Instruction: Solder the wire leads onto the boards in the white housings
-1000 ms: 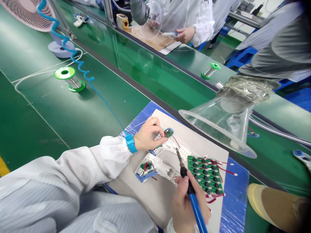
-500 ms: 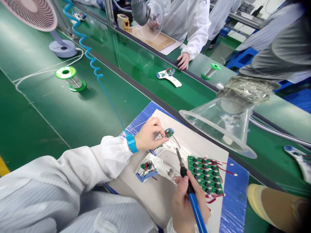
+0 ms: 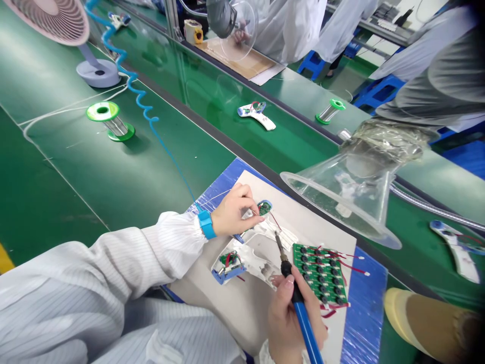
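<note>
My right hand [image 3: 293, 313] grips a soldering iron [image 3: 303, 316] by its blue handle, with the tip at the wires on a white plastic housing [image 3: 290, 235]. My left hand [image 3: 237, 212], a blue strap on its wrist, pinches thin solder wire [image 3: 216, 195] that trails off to the left. Beside its fingertips is a small green circuit board [image 3: 264, 207] with red wires; the hand partly hides that housing. Nearer to me lies a second white housing [image 3: 255, 258] with a blue end. A green panel of round black parts [image 3: 321, 275] rests right of the iron.
A clear fume hood [image 3: 341, 202] overhangs the work board [image 3: 223, 308] at the right. On the green belt lie white housings [image 3: 257, 116]. Solder spools [image 3: 113, 124], a fan [image 3: 96, 73] and a coiled blue cord [image 3: 132, 86] are at the left. A co-worker [image 3: 280, 30] sits opposite.
The housings on the belt have shifted toward the upper left. The co-worker's hand has left the belt's far edge. My two hands and the iron stay almost in place.
</note>
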A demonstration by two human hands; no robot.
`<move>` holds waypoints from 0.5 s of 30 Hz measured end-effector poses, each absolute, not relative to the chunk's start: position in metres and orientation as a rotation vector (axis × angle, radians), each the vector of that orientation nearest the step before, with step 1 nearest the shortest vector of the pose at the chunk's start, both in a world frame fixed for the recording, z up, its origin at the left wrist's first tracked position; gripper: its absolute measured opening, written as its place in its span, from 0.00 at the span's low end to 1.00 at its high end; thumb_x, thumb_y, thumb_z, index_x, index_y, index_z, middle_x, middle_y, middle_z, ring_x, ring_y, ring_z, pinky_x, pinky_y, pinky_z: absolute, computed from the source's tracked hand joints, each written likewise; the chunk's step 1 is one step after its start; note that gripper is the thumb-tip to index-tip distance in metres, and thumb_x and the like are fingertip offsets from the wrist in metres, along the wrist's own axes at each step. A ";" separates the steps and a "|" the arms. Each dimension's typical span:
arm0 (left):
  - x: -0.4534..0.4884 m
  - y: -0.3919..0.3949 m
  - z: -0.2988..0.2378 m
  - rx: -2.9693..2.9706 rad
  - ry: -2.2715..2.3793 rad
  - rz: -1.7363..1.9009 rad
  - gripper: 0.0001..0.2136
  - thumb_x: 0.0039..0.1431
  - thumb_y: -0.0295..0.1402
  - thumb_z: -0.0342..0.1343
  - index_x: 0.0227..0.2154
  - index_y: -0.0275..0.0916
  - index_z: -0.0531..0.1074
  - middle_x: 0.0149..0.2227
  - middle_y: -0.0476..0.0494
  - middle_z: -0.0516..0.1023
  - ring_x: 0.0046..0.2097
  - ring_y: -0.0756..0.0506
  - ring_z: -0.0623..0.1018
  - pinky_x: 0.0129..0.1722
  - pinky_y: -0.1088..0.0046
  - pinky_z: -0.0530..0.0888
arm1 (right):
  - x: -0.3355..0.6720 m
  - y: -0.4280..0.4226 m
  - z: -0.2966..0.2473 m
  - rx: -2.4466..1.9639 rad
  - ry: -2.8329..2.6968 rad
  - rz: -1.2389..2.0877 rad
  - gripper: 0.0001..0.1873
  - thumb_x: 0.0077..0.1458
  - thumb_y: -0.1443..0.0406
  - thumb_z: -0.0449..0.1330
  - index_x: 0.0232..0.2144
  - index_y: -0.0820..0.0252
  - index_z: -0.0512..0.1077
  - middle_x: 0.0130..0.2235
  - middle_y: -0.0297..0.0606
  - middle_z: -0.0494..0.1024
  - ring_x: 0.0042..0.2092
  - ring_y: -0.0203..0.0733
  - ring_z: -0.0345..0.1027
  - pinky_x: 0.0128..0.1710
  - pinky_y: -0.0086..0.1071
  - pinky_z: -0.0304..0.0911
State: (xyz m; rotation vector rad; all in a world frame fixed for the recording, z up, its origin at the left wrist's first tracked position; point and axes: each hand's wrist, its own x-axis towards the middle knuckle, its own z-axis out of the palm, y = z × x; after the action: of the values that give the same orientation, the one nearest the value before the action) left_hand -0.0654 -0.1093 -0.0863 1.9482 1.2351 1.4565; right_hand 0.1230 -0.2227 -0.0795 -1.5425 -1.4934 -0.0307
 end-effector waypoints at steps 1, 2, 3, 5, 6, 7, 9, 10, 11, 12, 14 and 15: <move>-0.065 -0.109 -0.087 1.949 1.232 1.468 0.08 0.51 0.32 0.66 0.22 0.37 0.74 0.27 0.50 0.63 0.31 0.49 0.66 0.38 0.68 0.65 | 0.124 -0.222 -0.080 -1.532 -1.480 -0.033 0.10 0.57 0.66 0.61 0.41 0.65 0.77 0.25 0.40 0.80 0.23 0.40 0.74 0.26 0.32 0.69; -0.065 -0.109 -0.087 1.948 1.230 1.480 0.07 0.52 0.32 0.66 0.23 0.37 0.74 0.27 0.50 0.63 0.31 0.48 0.66 0.37 0.68 0.65 | 0.124 -0.222 -0.081 -1.520 -1.467 -0.032 0.10 0.57 0.67 0.61 0.41 0.66 0.77 0.25 0.40 0.80 0.23 0.40 0.73 0.25 0.31 0.69; -0.065 -0.108 -0.087 1.948 1.228 1.491 0.07 0.51 0.32 0.66 0.23 0.37 0.74 0.27 0.50 0.63 0.32 0.48 0.66 0.37 0.68 0.65 | 0.124 -0.222 -0.082 -1.513 -1.455 -0.029 0.10 0.57 0.67 0.61 0.41 0.66 0.77 0.25 0.41 0.79 0.22 0.40 0.73 0.25 0.31 0.69; -0.065 -0.107 -0.088 1.945 1.231 1.512 0.07 0.52 0.31 0.66 0.23 0.37 0.74 0.27 0.50 0.63 0.32 0.48 0.66 0.37 0.68 0.65 | 0.124 -0.222 -0.082 -1.497 -1.445 -0.028 0.10 0.57 0.67 0.61 0.41 0.66 0.77 0.25 0.40 0.79 0.22 0.39 0.73 0.25 0.31 0.69; -0.065 -0.106 -0.087 1.942 1.236 1.520 0.07 0.52 0.31 0.66 0.23 0.37 0.74 0.27 0.51 0.62 0.32 0.48 0.66 0.38 0.68 0.65 | 0.123 -0.221 -0.081 -1.497 -1.450 -0.027 0.10 0.57 0.67 0.61 0.41 0.66 0.77 0.25 0.40 0.79 0.23 0.39 0.73 0.25 0.31 0.69; -0.064 -0.105 -0.087 1.939 1.244 1.523 0.07 0.52 0.31 0.66 0.24 0.37 0.74 0.27 0.51 0.62 0.32 0.48 0.66 0.38 0.67 0.65 | 0.122 -0.221 -0.080 -1.501 -1.457 -0.026 0.10 0.57 0.67 0.61 0.41 0.66 0.77 0.26 0.40 0.79 0.23 0.39 0.74 0.25 0.31 0.69; -0.063 -0.105 -0.086 1.933 1.262 1.515 0.08 0.52 0.32 0.66 0.23 0.37 0.74 0.27 0.51 0.62 0.32 0.49 0.66 0.39 0.67 0.66 | 0.120 -0.221 -0.077 -1.525 -1.476 -0.013 0.10 0.58 0.66 0.60 0.41 0.67 0.76 0.26 0.41 0.80 0.24 0.40 0.74 0.26 0.31 0.70; -0.063 -0.104 -0.086 1.931 1.268 1.508 0.08 0.52 0.32 0.67 0.23 0.37 0.74 0.28 0.51 0.63 0.32 0.49 0.66 0.39 0.67 0.66 | 0.119 -0.220 -0.076 -1.542 -1.485 -0.002 0.11 0.59 0.66 0.60 0.41 0.67 0.76 0.26 0.42 0.80 0.24 0.40 0.75 0.26 0.31 0.70; -0.062 -0.104 -0.086 1.929 1.269 1.502 0.08 0.52 0.32 0.67 0.23 0.37 0.74 0.28 0.51 0.63 0.32 0.49 0.66 0.39 0.67 0.66 | 0.119 -0.220 -0.076 -1.562 -1.491 0.007 0.11 0.59 0.65 0.60 0.41 0.68 0.76 0.27 0.43 0.80 0.25 0.41 0.75 0.26 0.31 0.71; -0.062 -0.104 -0.086 1.927 1.269 1.499 0.08 0.51 0.32 0.67 0.23 0.37 0.74 0.28 0.51 0.63 0.32 0.49 0.66 0.39 0.67 0.66 | 0.119 -0.219 -0.076 -1.574 -1.495 0.014 0.12 0.59 0.64 0.60 0.41 0.68 0.76 0.27 0.43 0.80 0.25 0.41 0.75 0.26 0.32 0.71; -0.061 -0.103 -0.086 1.925 1.273 1.487 0.08 0.51 0.31 0.68 0.23 0.37 0.74 0.28 0.51 0.63 0.32 0.48 0.66 0.38 0.68 0.66 | 0.120 -0.218 -0.077 -1.589 -1.496 0.028 0.13 0.59 0.62 0.60 0.41 0.68 0.76 0.28 0.45 0.81 0.25 0.42 0.75 0.26 0.32 0.71; -0.061 -0.103 -0.086 1.924 1.282 1.473 0.08 0.50 0.31 0.68 0.23 0.37 0.74 0.28 0.50 0.63 0.32 0.48 0.66 0.38 0.68 0.66 | 0.121 -0.218 -0.078 -1.590 -1.497 0.035 0.14 0.59 0.62 0.61 0.41 0.67 0.76 0.29 0.45 0.81 0.25 0.42 0.75 0.26 0.32 0.72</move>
State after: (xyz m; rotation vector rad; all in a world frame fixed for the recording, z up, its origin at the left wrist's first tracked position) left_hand -0.0611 -0.1031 -0.0858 1.9241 1.2819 1.4730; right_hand 0.1214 -0.2179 -0.0778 -1.5898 -1.4970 0.0355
